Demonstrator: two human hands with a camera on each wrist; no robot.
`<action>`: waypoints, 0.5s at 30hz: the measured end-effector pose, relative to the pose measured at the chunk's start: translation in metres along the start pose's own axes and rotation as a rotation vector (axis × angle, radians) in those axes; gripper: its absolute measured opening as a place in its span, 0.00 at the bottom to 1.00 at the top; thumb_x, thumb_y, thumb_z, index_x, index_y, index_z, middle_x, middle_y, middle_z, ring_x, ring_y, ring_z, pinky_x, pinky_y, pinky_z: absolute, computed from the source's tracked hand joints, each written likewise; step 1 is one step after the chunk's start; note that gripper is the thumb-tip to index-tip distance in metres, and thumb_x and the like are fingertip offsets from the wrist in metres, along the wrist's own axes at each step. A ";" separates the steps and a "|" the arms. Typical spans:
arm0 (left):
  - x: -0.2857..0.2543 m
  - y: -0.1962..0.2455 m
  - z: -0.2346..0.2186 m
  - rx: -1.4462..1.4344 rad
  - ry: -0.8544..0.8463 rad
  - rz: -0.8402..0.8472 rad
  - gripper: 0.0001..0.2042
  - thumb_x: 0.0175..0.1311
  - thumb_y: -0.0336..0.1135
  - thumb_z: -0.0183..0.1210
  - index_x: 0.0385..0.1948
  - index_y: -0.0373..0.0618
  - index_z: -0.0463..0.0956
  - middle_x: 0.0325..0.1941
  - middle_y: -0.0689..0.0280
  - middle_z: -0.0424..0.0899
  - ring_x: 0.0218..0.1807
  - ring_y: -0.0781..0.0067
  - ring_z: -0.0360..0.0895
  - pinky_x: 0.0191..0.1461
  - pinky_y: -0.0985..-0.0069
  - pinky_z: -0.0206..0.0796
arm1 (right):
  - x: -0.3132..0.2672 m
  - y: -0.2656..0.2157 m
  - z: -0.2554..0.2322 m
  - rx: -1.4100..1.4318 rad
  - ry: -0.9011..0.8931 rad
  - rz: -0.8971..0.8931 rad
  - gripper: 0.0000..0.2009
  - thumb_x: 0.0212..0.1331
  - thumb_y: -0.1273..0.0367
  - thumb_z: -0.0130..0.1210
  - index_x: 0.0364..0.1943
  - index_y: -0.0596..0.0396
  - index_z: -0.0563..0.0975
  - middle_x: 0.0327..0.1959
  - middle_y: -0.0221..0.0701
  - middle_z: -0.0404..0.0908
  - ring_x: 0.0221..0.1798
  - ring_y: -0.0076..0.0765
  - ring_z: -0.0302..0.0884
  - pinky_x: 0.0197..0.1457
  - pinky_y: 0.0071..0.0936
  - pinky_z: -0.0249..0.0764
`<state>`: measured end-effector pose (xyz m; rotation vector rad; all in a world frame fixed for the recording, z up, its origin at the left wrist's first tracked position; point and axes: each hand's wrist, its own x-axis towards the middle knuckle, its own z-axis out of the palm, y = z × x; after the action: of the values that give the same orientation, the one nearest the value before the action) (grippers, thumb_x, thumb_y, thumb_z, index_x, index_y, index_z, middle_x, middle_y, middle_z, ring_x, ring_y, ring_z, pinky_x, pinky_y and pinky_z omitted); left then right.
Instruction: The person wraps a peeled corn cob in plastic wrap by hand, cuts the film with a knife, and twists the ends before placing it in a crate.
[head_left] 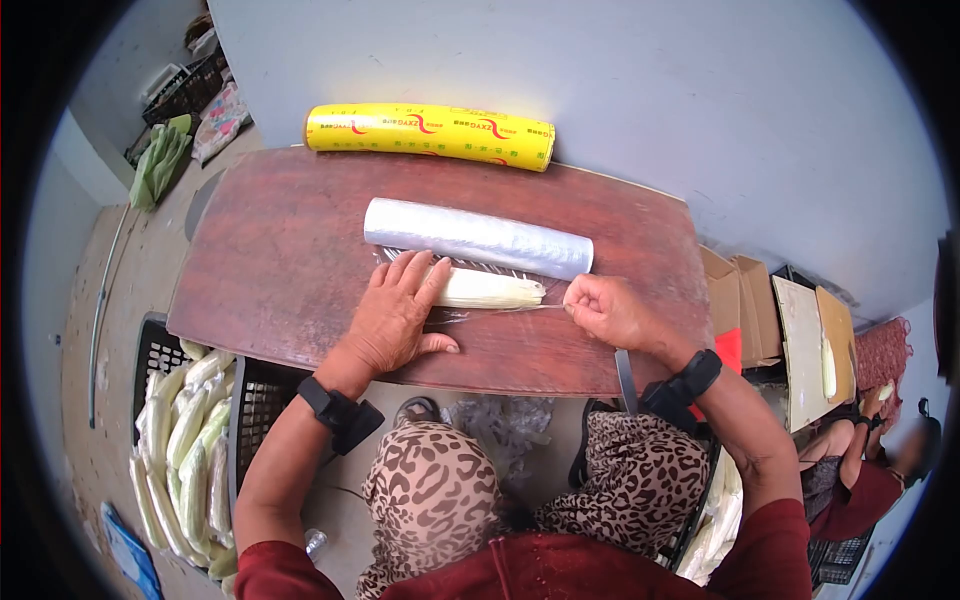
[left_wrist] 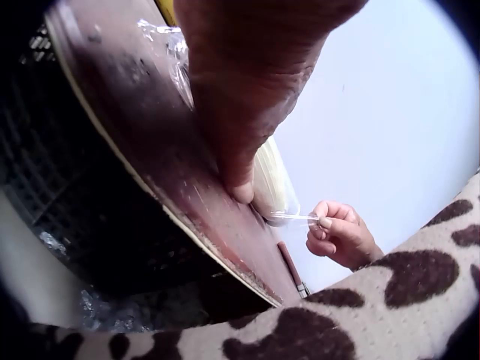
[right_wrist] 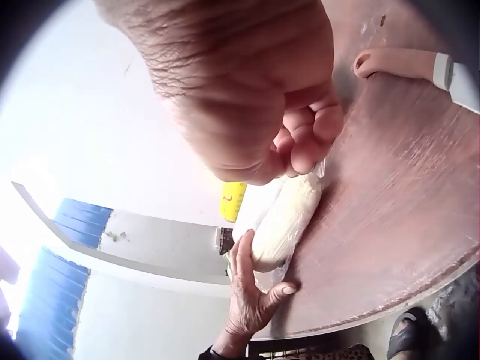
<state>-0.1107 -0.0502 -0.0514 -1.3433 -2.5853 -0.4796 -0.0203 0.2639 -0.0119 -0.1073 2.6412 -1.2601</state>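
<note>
An ear of corn in pale husk (head_left: 490,289) lies on the table in front of a white roll of cling film (head_left: 478,238), with clear film around it. My left hand (head_left: 395,308) rests over the ear's left end, fingers straight and thumb spread out to the side. Past the ear's right end, my right hand (head_left: 603,310) pinches a stretched, twisted strand of cling film (left_wrist: 296,217). In the right wrist view the curled fingers (right_wrist: 304,150) cover most of that strand. Near the right wrist lies a knife (right_wrist: 401,64) with a brown handle.
A yellow printed roll (head_left: 430,136) stands at the back of the reddish-brown table (head_left: 260,260), by the wall. Below left, a black crate (head_left: 150,345) holds several ears of corn (head_left: 190,440). Cardboard boxes (head_left: 740,300) and another seated person (head_left: 860,470) are at the right.
</note>
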 end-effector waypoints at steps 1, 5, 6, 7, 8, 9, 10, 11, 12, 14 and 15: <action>0.001 0.000 0.001 0.029 0.001 -0.003 0.40 0.53 0.53 0.67 0.66 0.42 0.63 0.67 0.47 0.65 0.68 0.43 0.62 0.71 0.54 0.54 | 0.001 0.000 -0.002 0.062 -0.022 0.044 0.04 0.64 0.72 0.53 0.32 0.57 0.74 0.22 0.23 0.74 0.25 0.18 0.71 0.28 0.24 0.69; 0.001 -0.002 0.011 0.084 0.070 0.029 0.34 0.53 0.41 0.67 0.63 0.42 0.65 0.64 0.51 0.68 0.66 0.47 0.65 0.68 0.56 0.58 | 0.007 0.007 -0.006 0.273 -0.082 0.132 0.03 0.66 0.73 0.51 0.35 0.57 0.73 0.23 0.20 0.71 0.24 0.14 0.68 0.25 0.17 0.64; 0.001 -0.006 0.013 0.077 0.080 0.054 0.32 0.53 0.38 0.66 0.62 0.42 0.65 0.63 0.52 0.69 0.65 0.48 0.65 0.68 0.57 0.58 | 0.008 0.009 -0.006 0.317 -0.091 0.132 0.03 0.66 0.74 0.51 0.35 0.57 0.73 0.23 0.20 0.70 0.24 0.14 0.68 0.25 0.17 0.64; 0.001 -0.009 0.014 0.072 0.089 0.080 0.31 0.53 0.34 0.65 0.61 0.42 0.66 0.62 0.54 0.70 0.64 0.49 0.66 0.67 0.57 0.59 | 0.009 0.011 -0.007 0.325 -0.084 0.134 0.03 0.66 0.74 0.51 0.35 0.58 0.73 0.23 0.21 0.71 0.24 0.14 0.68 0.25 0.17 0.64; 0.000 -0.011 0.015 0.049 0.089 0.078 0.29 0.54 0.32 0.64 0.61 0.41 0.67 0.61 0.54 0.71 0.63 0.49 0.67 0.66 0.57 0.60 | 0.010 0.013 -0.007 0.333 -0.077 0.136 0.03 0.66 0.74 0.51 0.35 0.58 0.72 0.23 0.21 0.71 0.23 0.14 0.68 0.25 0.17 0.65; 0.001 -0.009 0.010 0.027 0.088 0.074 0.28 0.54 0.30 0.63 0.60 0.41 0.67 0.61 0.55 0.72 0.62 0.50 0.68 0.65 0.58 0.61 | 0.011 0.012 -0.007 0.342 -0.071 0.138 0.03 0.66 0.74 0.51 0.35 0.58 0.72 0.23 0.21 0.71 0.23 0.15 0.68 0.25 0.17 0.65; 0.001 -0.008 0.007 0.005 0.087 0.070 0.26 0.55 0.28 0.62 0.59 0.41 0.68 0.60 0.56 0.72 0.62 0.50 0.68 0.65 0.58 0.61 | 0.012 0.012 -0.008 0.323 -0.057 0.156 0.03 0.65 0.73 0.51 0.34 0.58 0.73 0.23 0.21 0.72 0.23 0.15 0.69 0.25 0.17 0.66; 0.002 -0.007 0.005 -0.034 0.087 0.045 0.25 0.55 0.27 0.62 0.58 0.41 0.69 0.60 0.56 0.73 0.61 0.50 0.69 0.65 0.58 0.61 | 0.014 0.011 -0.010 0.302 -0.041 0.172 0.03 0.65 0.73 0.52 0.34 0.58 0.74 0.23 0.21 0.72 0.23 0.15 0.69 0.25 0.18 0.68; 0.004 -0.005 0.004 -0.072 0.088 0.021 0.25 0.55 0.27 0.62 0.57 0.41 0.69 0.60 0.56 0.73 0.61 0.51 0.69 0.65 0.58 0.61 | 0.016 0.009 -0.011 0.280 -0.025 0.188 0.04 0.65 0.73 0.52 0.33 0.58 0.74 0.23 0.21 0.73 0.23 0.15 0.69 0.25 0.19 0.69; 0.008 -0.002 0.003 -0.139 0.084 -0.021 0.24 0.55 0.26 0.62 0.56 0.41 0.70 0.59 0.56 0.73 0.61 0.50 0.69 0.65 0.59 0.62 | 0.020 0.019 -0.011 0.189 0.025 0.210 0.03 0.63 0.73 0.52 0.34 0.59 0.74 0.22 0.25 0.74 0.22 0.22 0.72 0.25 0.23 0.70; 0.009 -0.001 0.002 -0.167 0.080 -0.041 0.23 0.55 0.25 0.62 0.55 0.41 0.71 0.59 0.56 0.74 0.61 0.50 0.69 0.65 0.59 0.62 | 0.022 0.022 -0.010 0.141 0.050 0.221 0.03 0.62 0.73 0.53 0.34 0.59 0.74 0.21 0.27 0.75 0.21 0.26 0.73 0.25 0.26 0.71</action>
<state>-0.1171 -0.0431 -0.0508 -1.2940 -2.5602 -0.7552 -0.0435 0.2822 -0.0261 0.2341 2.5101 -1.3822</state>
